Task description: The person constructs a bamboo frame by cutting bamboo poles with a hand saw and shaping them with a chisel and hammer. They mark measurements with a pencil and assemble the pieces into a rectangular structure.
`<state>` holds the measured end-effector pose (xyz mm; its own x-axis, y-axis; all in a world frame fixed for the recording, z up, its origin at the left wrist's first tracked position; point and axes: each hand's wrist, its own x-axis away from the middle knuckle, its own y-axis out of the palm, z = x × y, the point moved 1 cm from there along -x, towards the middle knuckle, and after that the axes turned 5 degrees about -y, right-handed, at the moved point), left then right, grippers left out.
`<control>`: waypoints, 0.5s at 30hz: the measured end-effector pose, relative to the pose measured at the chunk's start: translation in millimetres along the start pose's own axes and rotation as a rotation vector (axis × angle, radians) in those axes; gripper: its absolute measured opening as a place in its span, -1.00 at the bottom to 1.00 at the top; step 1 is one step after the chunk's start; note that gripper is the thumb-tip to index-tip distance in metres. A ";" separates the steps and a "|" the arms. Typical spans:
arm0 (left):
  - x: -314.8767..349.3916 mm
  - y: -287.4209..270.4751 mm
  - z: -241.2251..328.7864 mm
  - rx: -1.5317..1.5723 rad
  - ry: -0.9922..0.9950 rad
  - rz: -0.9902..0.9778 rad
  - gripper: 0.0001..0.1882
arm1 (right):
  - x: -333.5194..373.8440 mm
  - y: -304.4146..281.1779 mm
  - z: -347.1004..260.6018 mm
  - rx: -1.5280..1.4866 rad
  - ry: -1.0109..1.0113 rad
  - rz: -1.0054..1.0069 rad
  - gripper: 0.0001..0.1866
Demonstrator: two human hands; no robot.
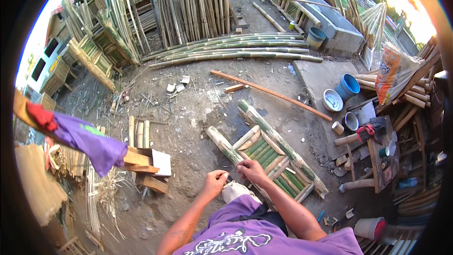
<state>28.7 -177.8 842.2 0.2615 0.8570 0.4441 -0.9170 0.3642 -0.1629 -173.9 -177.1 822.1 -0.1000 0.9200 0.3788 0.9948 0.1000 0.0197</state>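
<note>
My left hand point(216, 182) is closed, fingertips pinched together, in front of my body. A small dark bit shows beside its fingertips, too small to name. My right hand point(252, 171) is to its right, fingers curled together over the near rail of a bamboo frame point(258, 150); whether it touches the rail I cannot tell. What either hand holds, if anything, is hidden. The frame lies on the ground, with two thick side poles, crosspieces and green slats between them. Pale cloth point(239, 191) shows just below my hands, above my purple shirt point(236, 236).
Long green bamboo poles point(231, 53) lie across the far ground. A reddish wooden strip point(273, 93) lies beyond the frame. At right are a blue bucket point(348, 88), basins and a wooden bench point(377, 160). A beam with purple cloth point(92, 141) juts in at left.
</note>
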 end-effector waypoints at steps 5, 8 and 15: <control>-85.5 -114.2 32.9 -0.042 -0.102 0.070 -0.77 | -108.7 31.7 -61.9 0.077 0.019 -0.008 -0.76; -148.3 -151.2 55.2 0.108 -0.106 0.084 -0.79 | -166.0 36.7 -91.2 0.158 -0.024 -0.040 -0.77; -348.3 -173.7 90.8 -0.058 -0.141 -0.317 -0.79 | -322.5 22.9 -93.3 -0.227 0.092 0.365 -0.78</control>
<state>69.6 -572.7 795.8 0.4822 0.6409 0.5973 -0.7774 0.6274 -0.0456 -117.1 -506.9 786.7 0.2508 0.8410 0.4793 0.9447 -0.3207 0.0682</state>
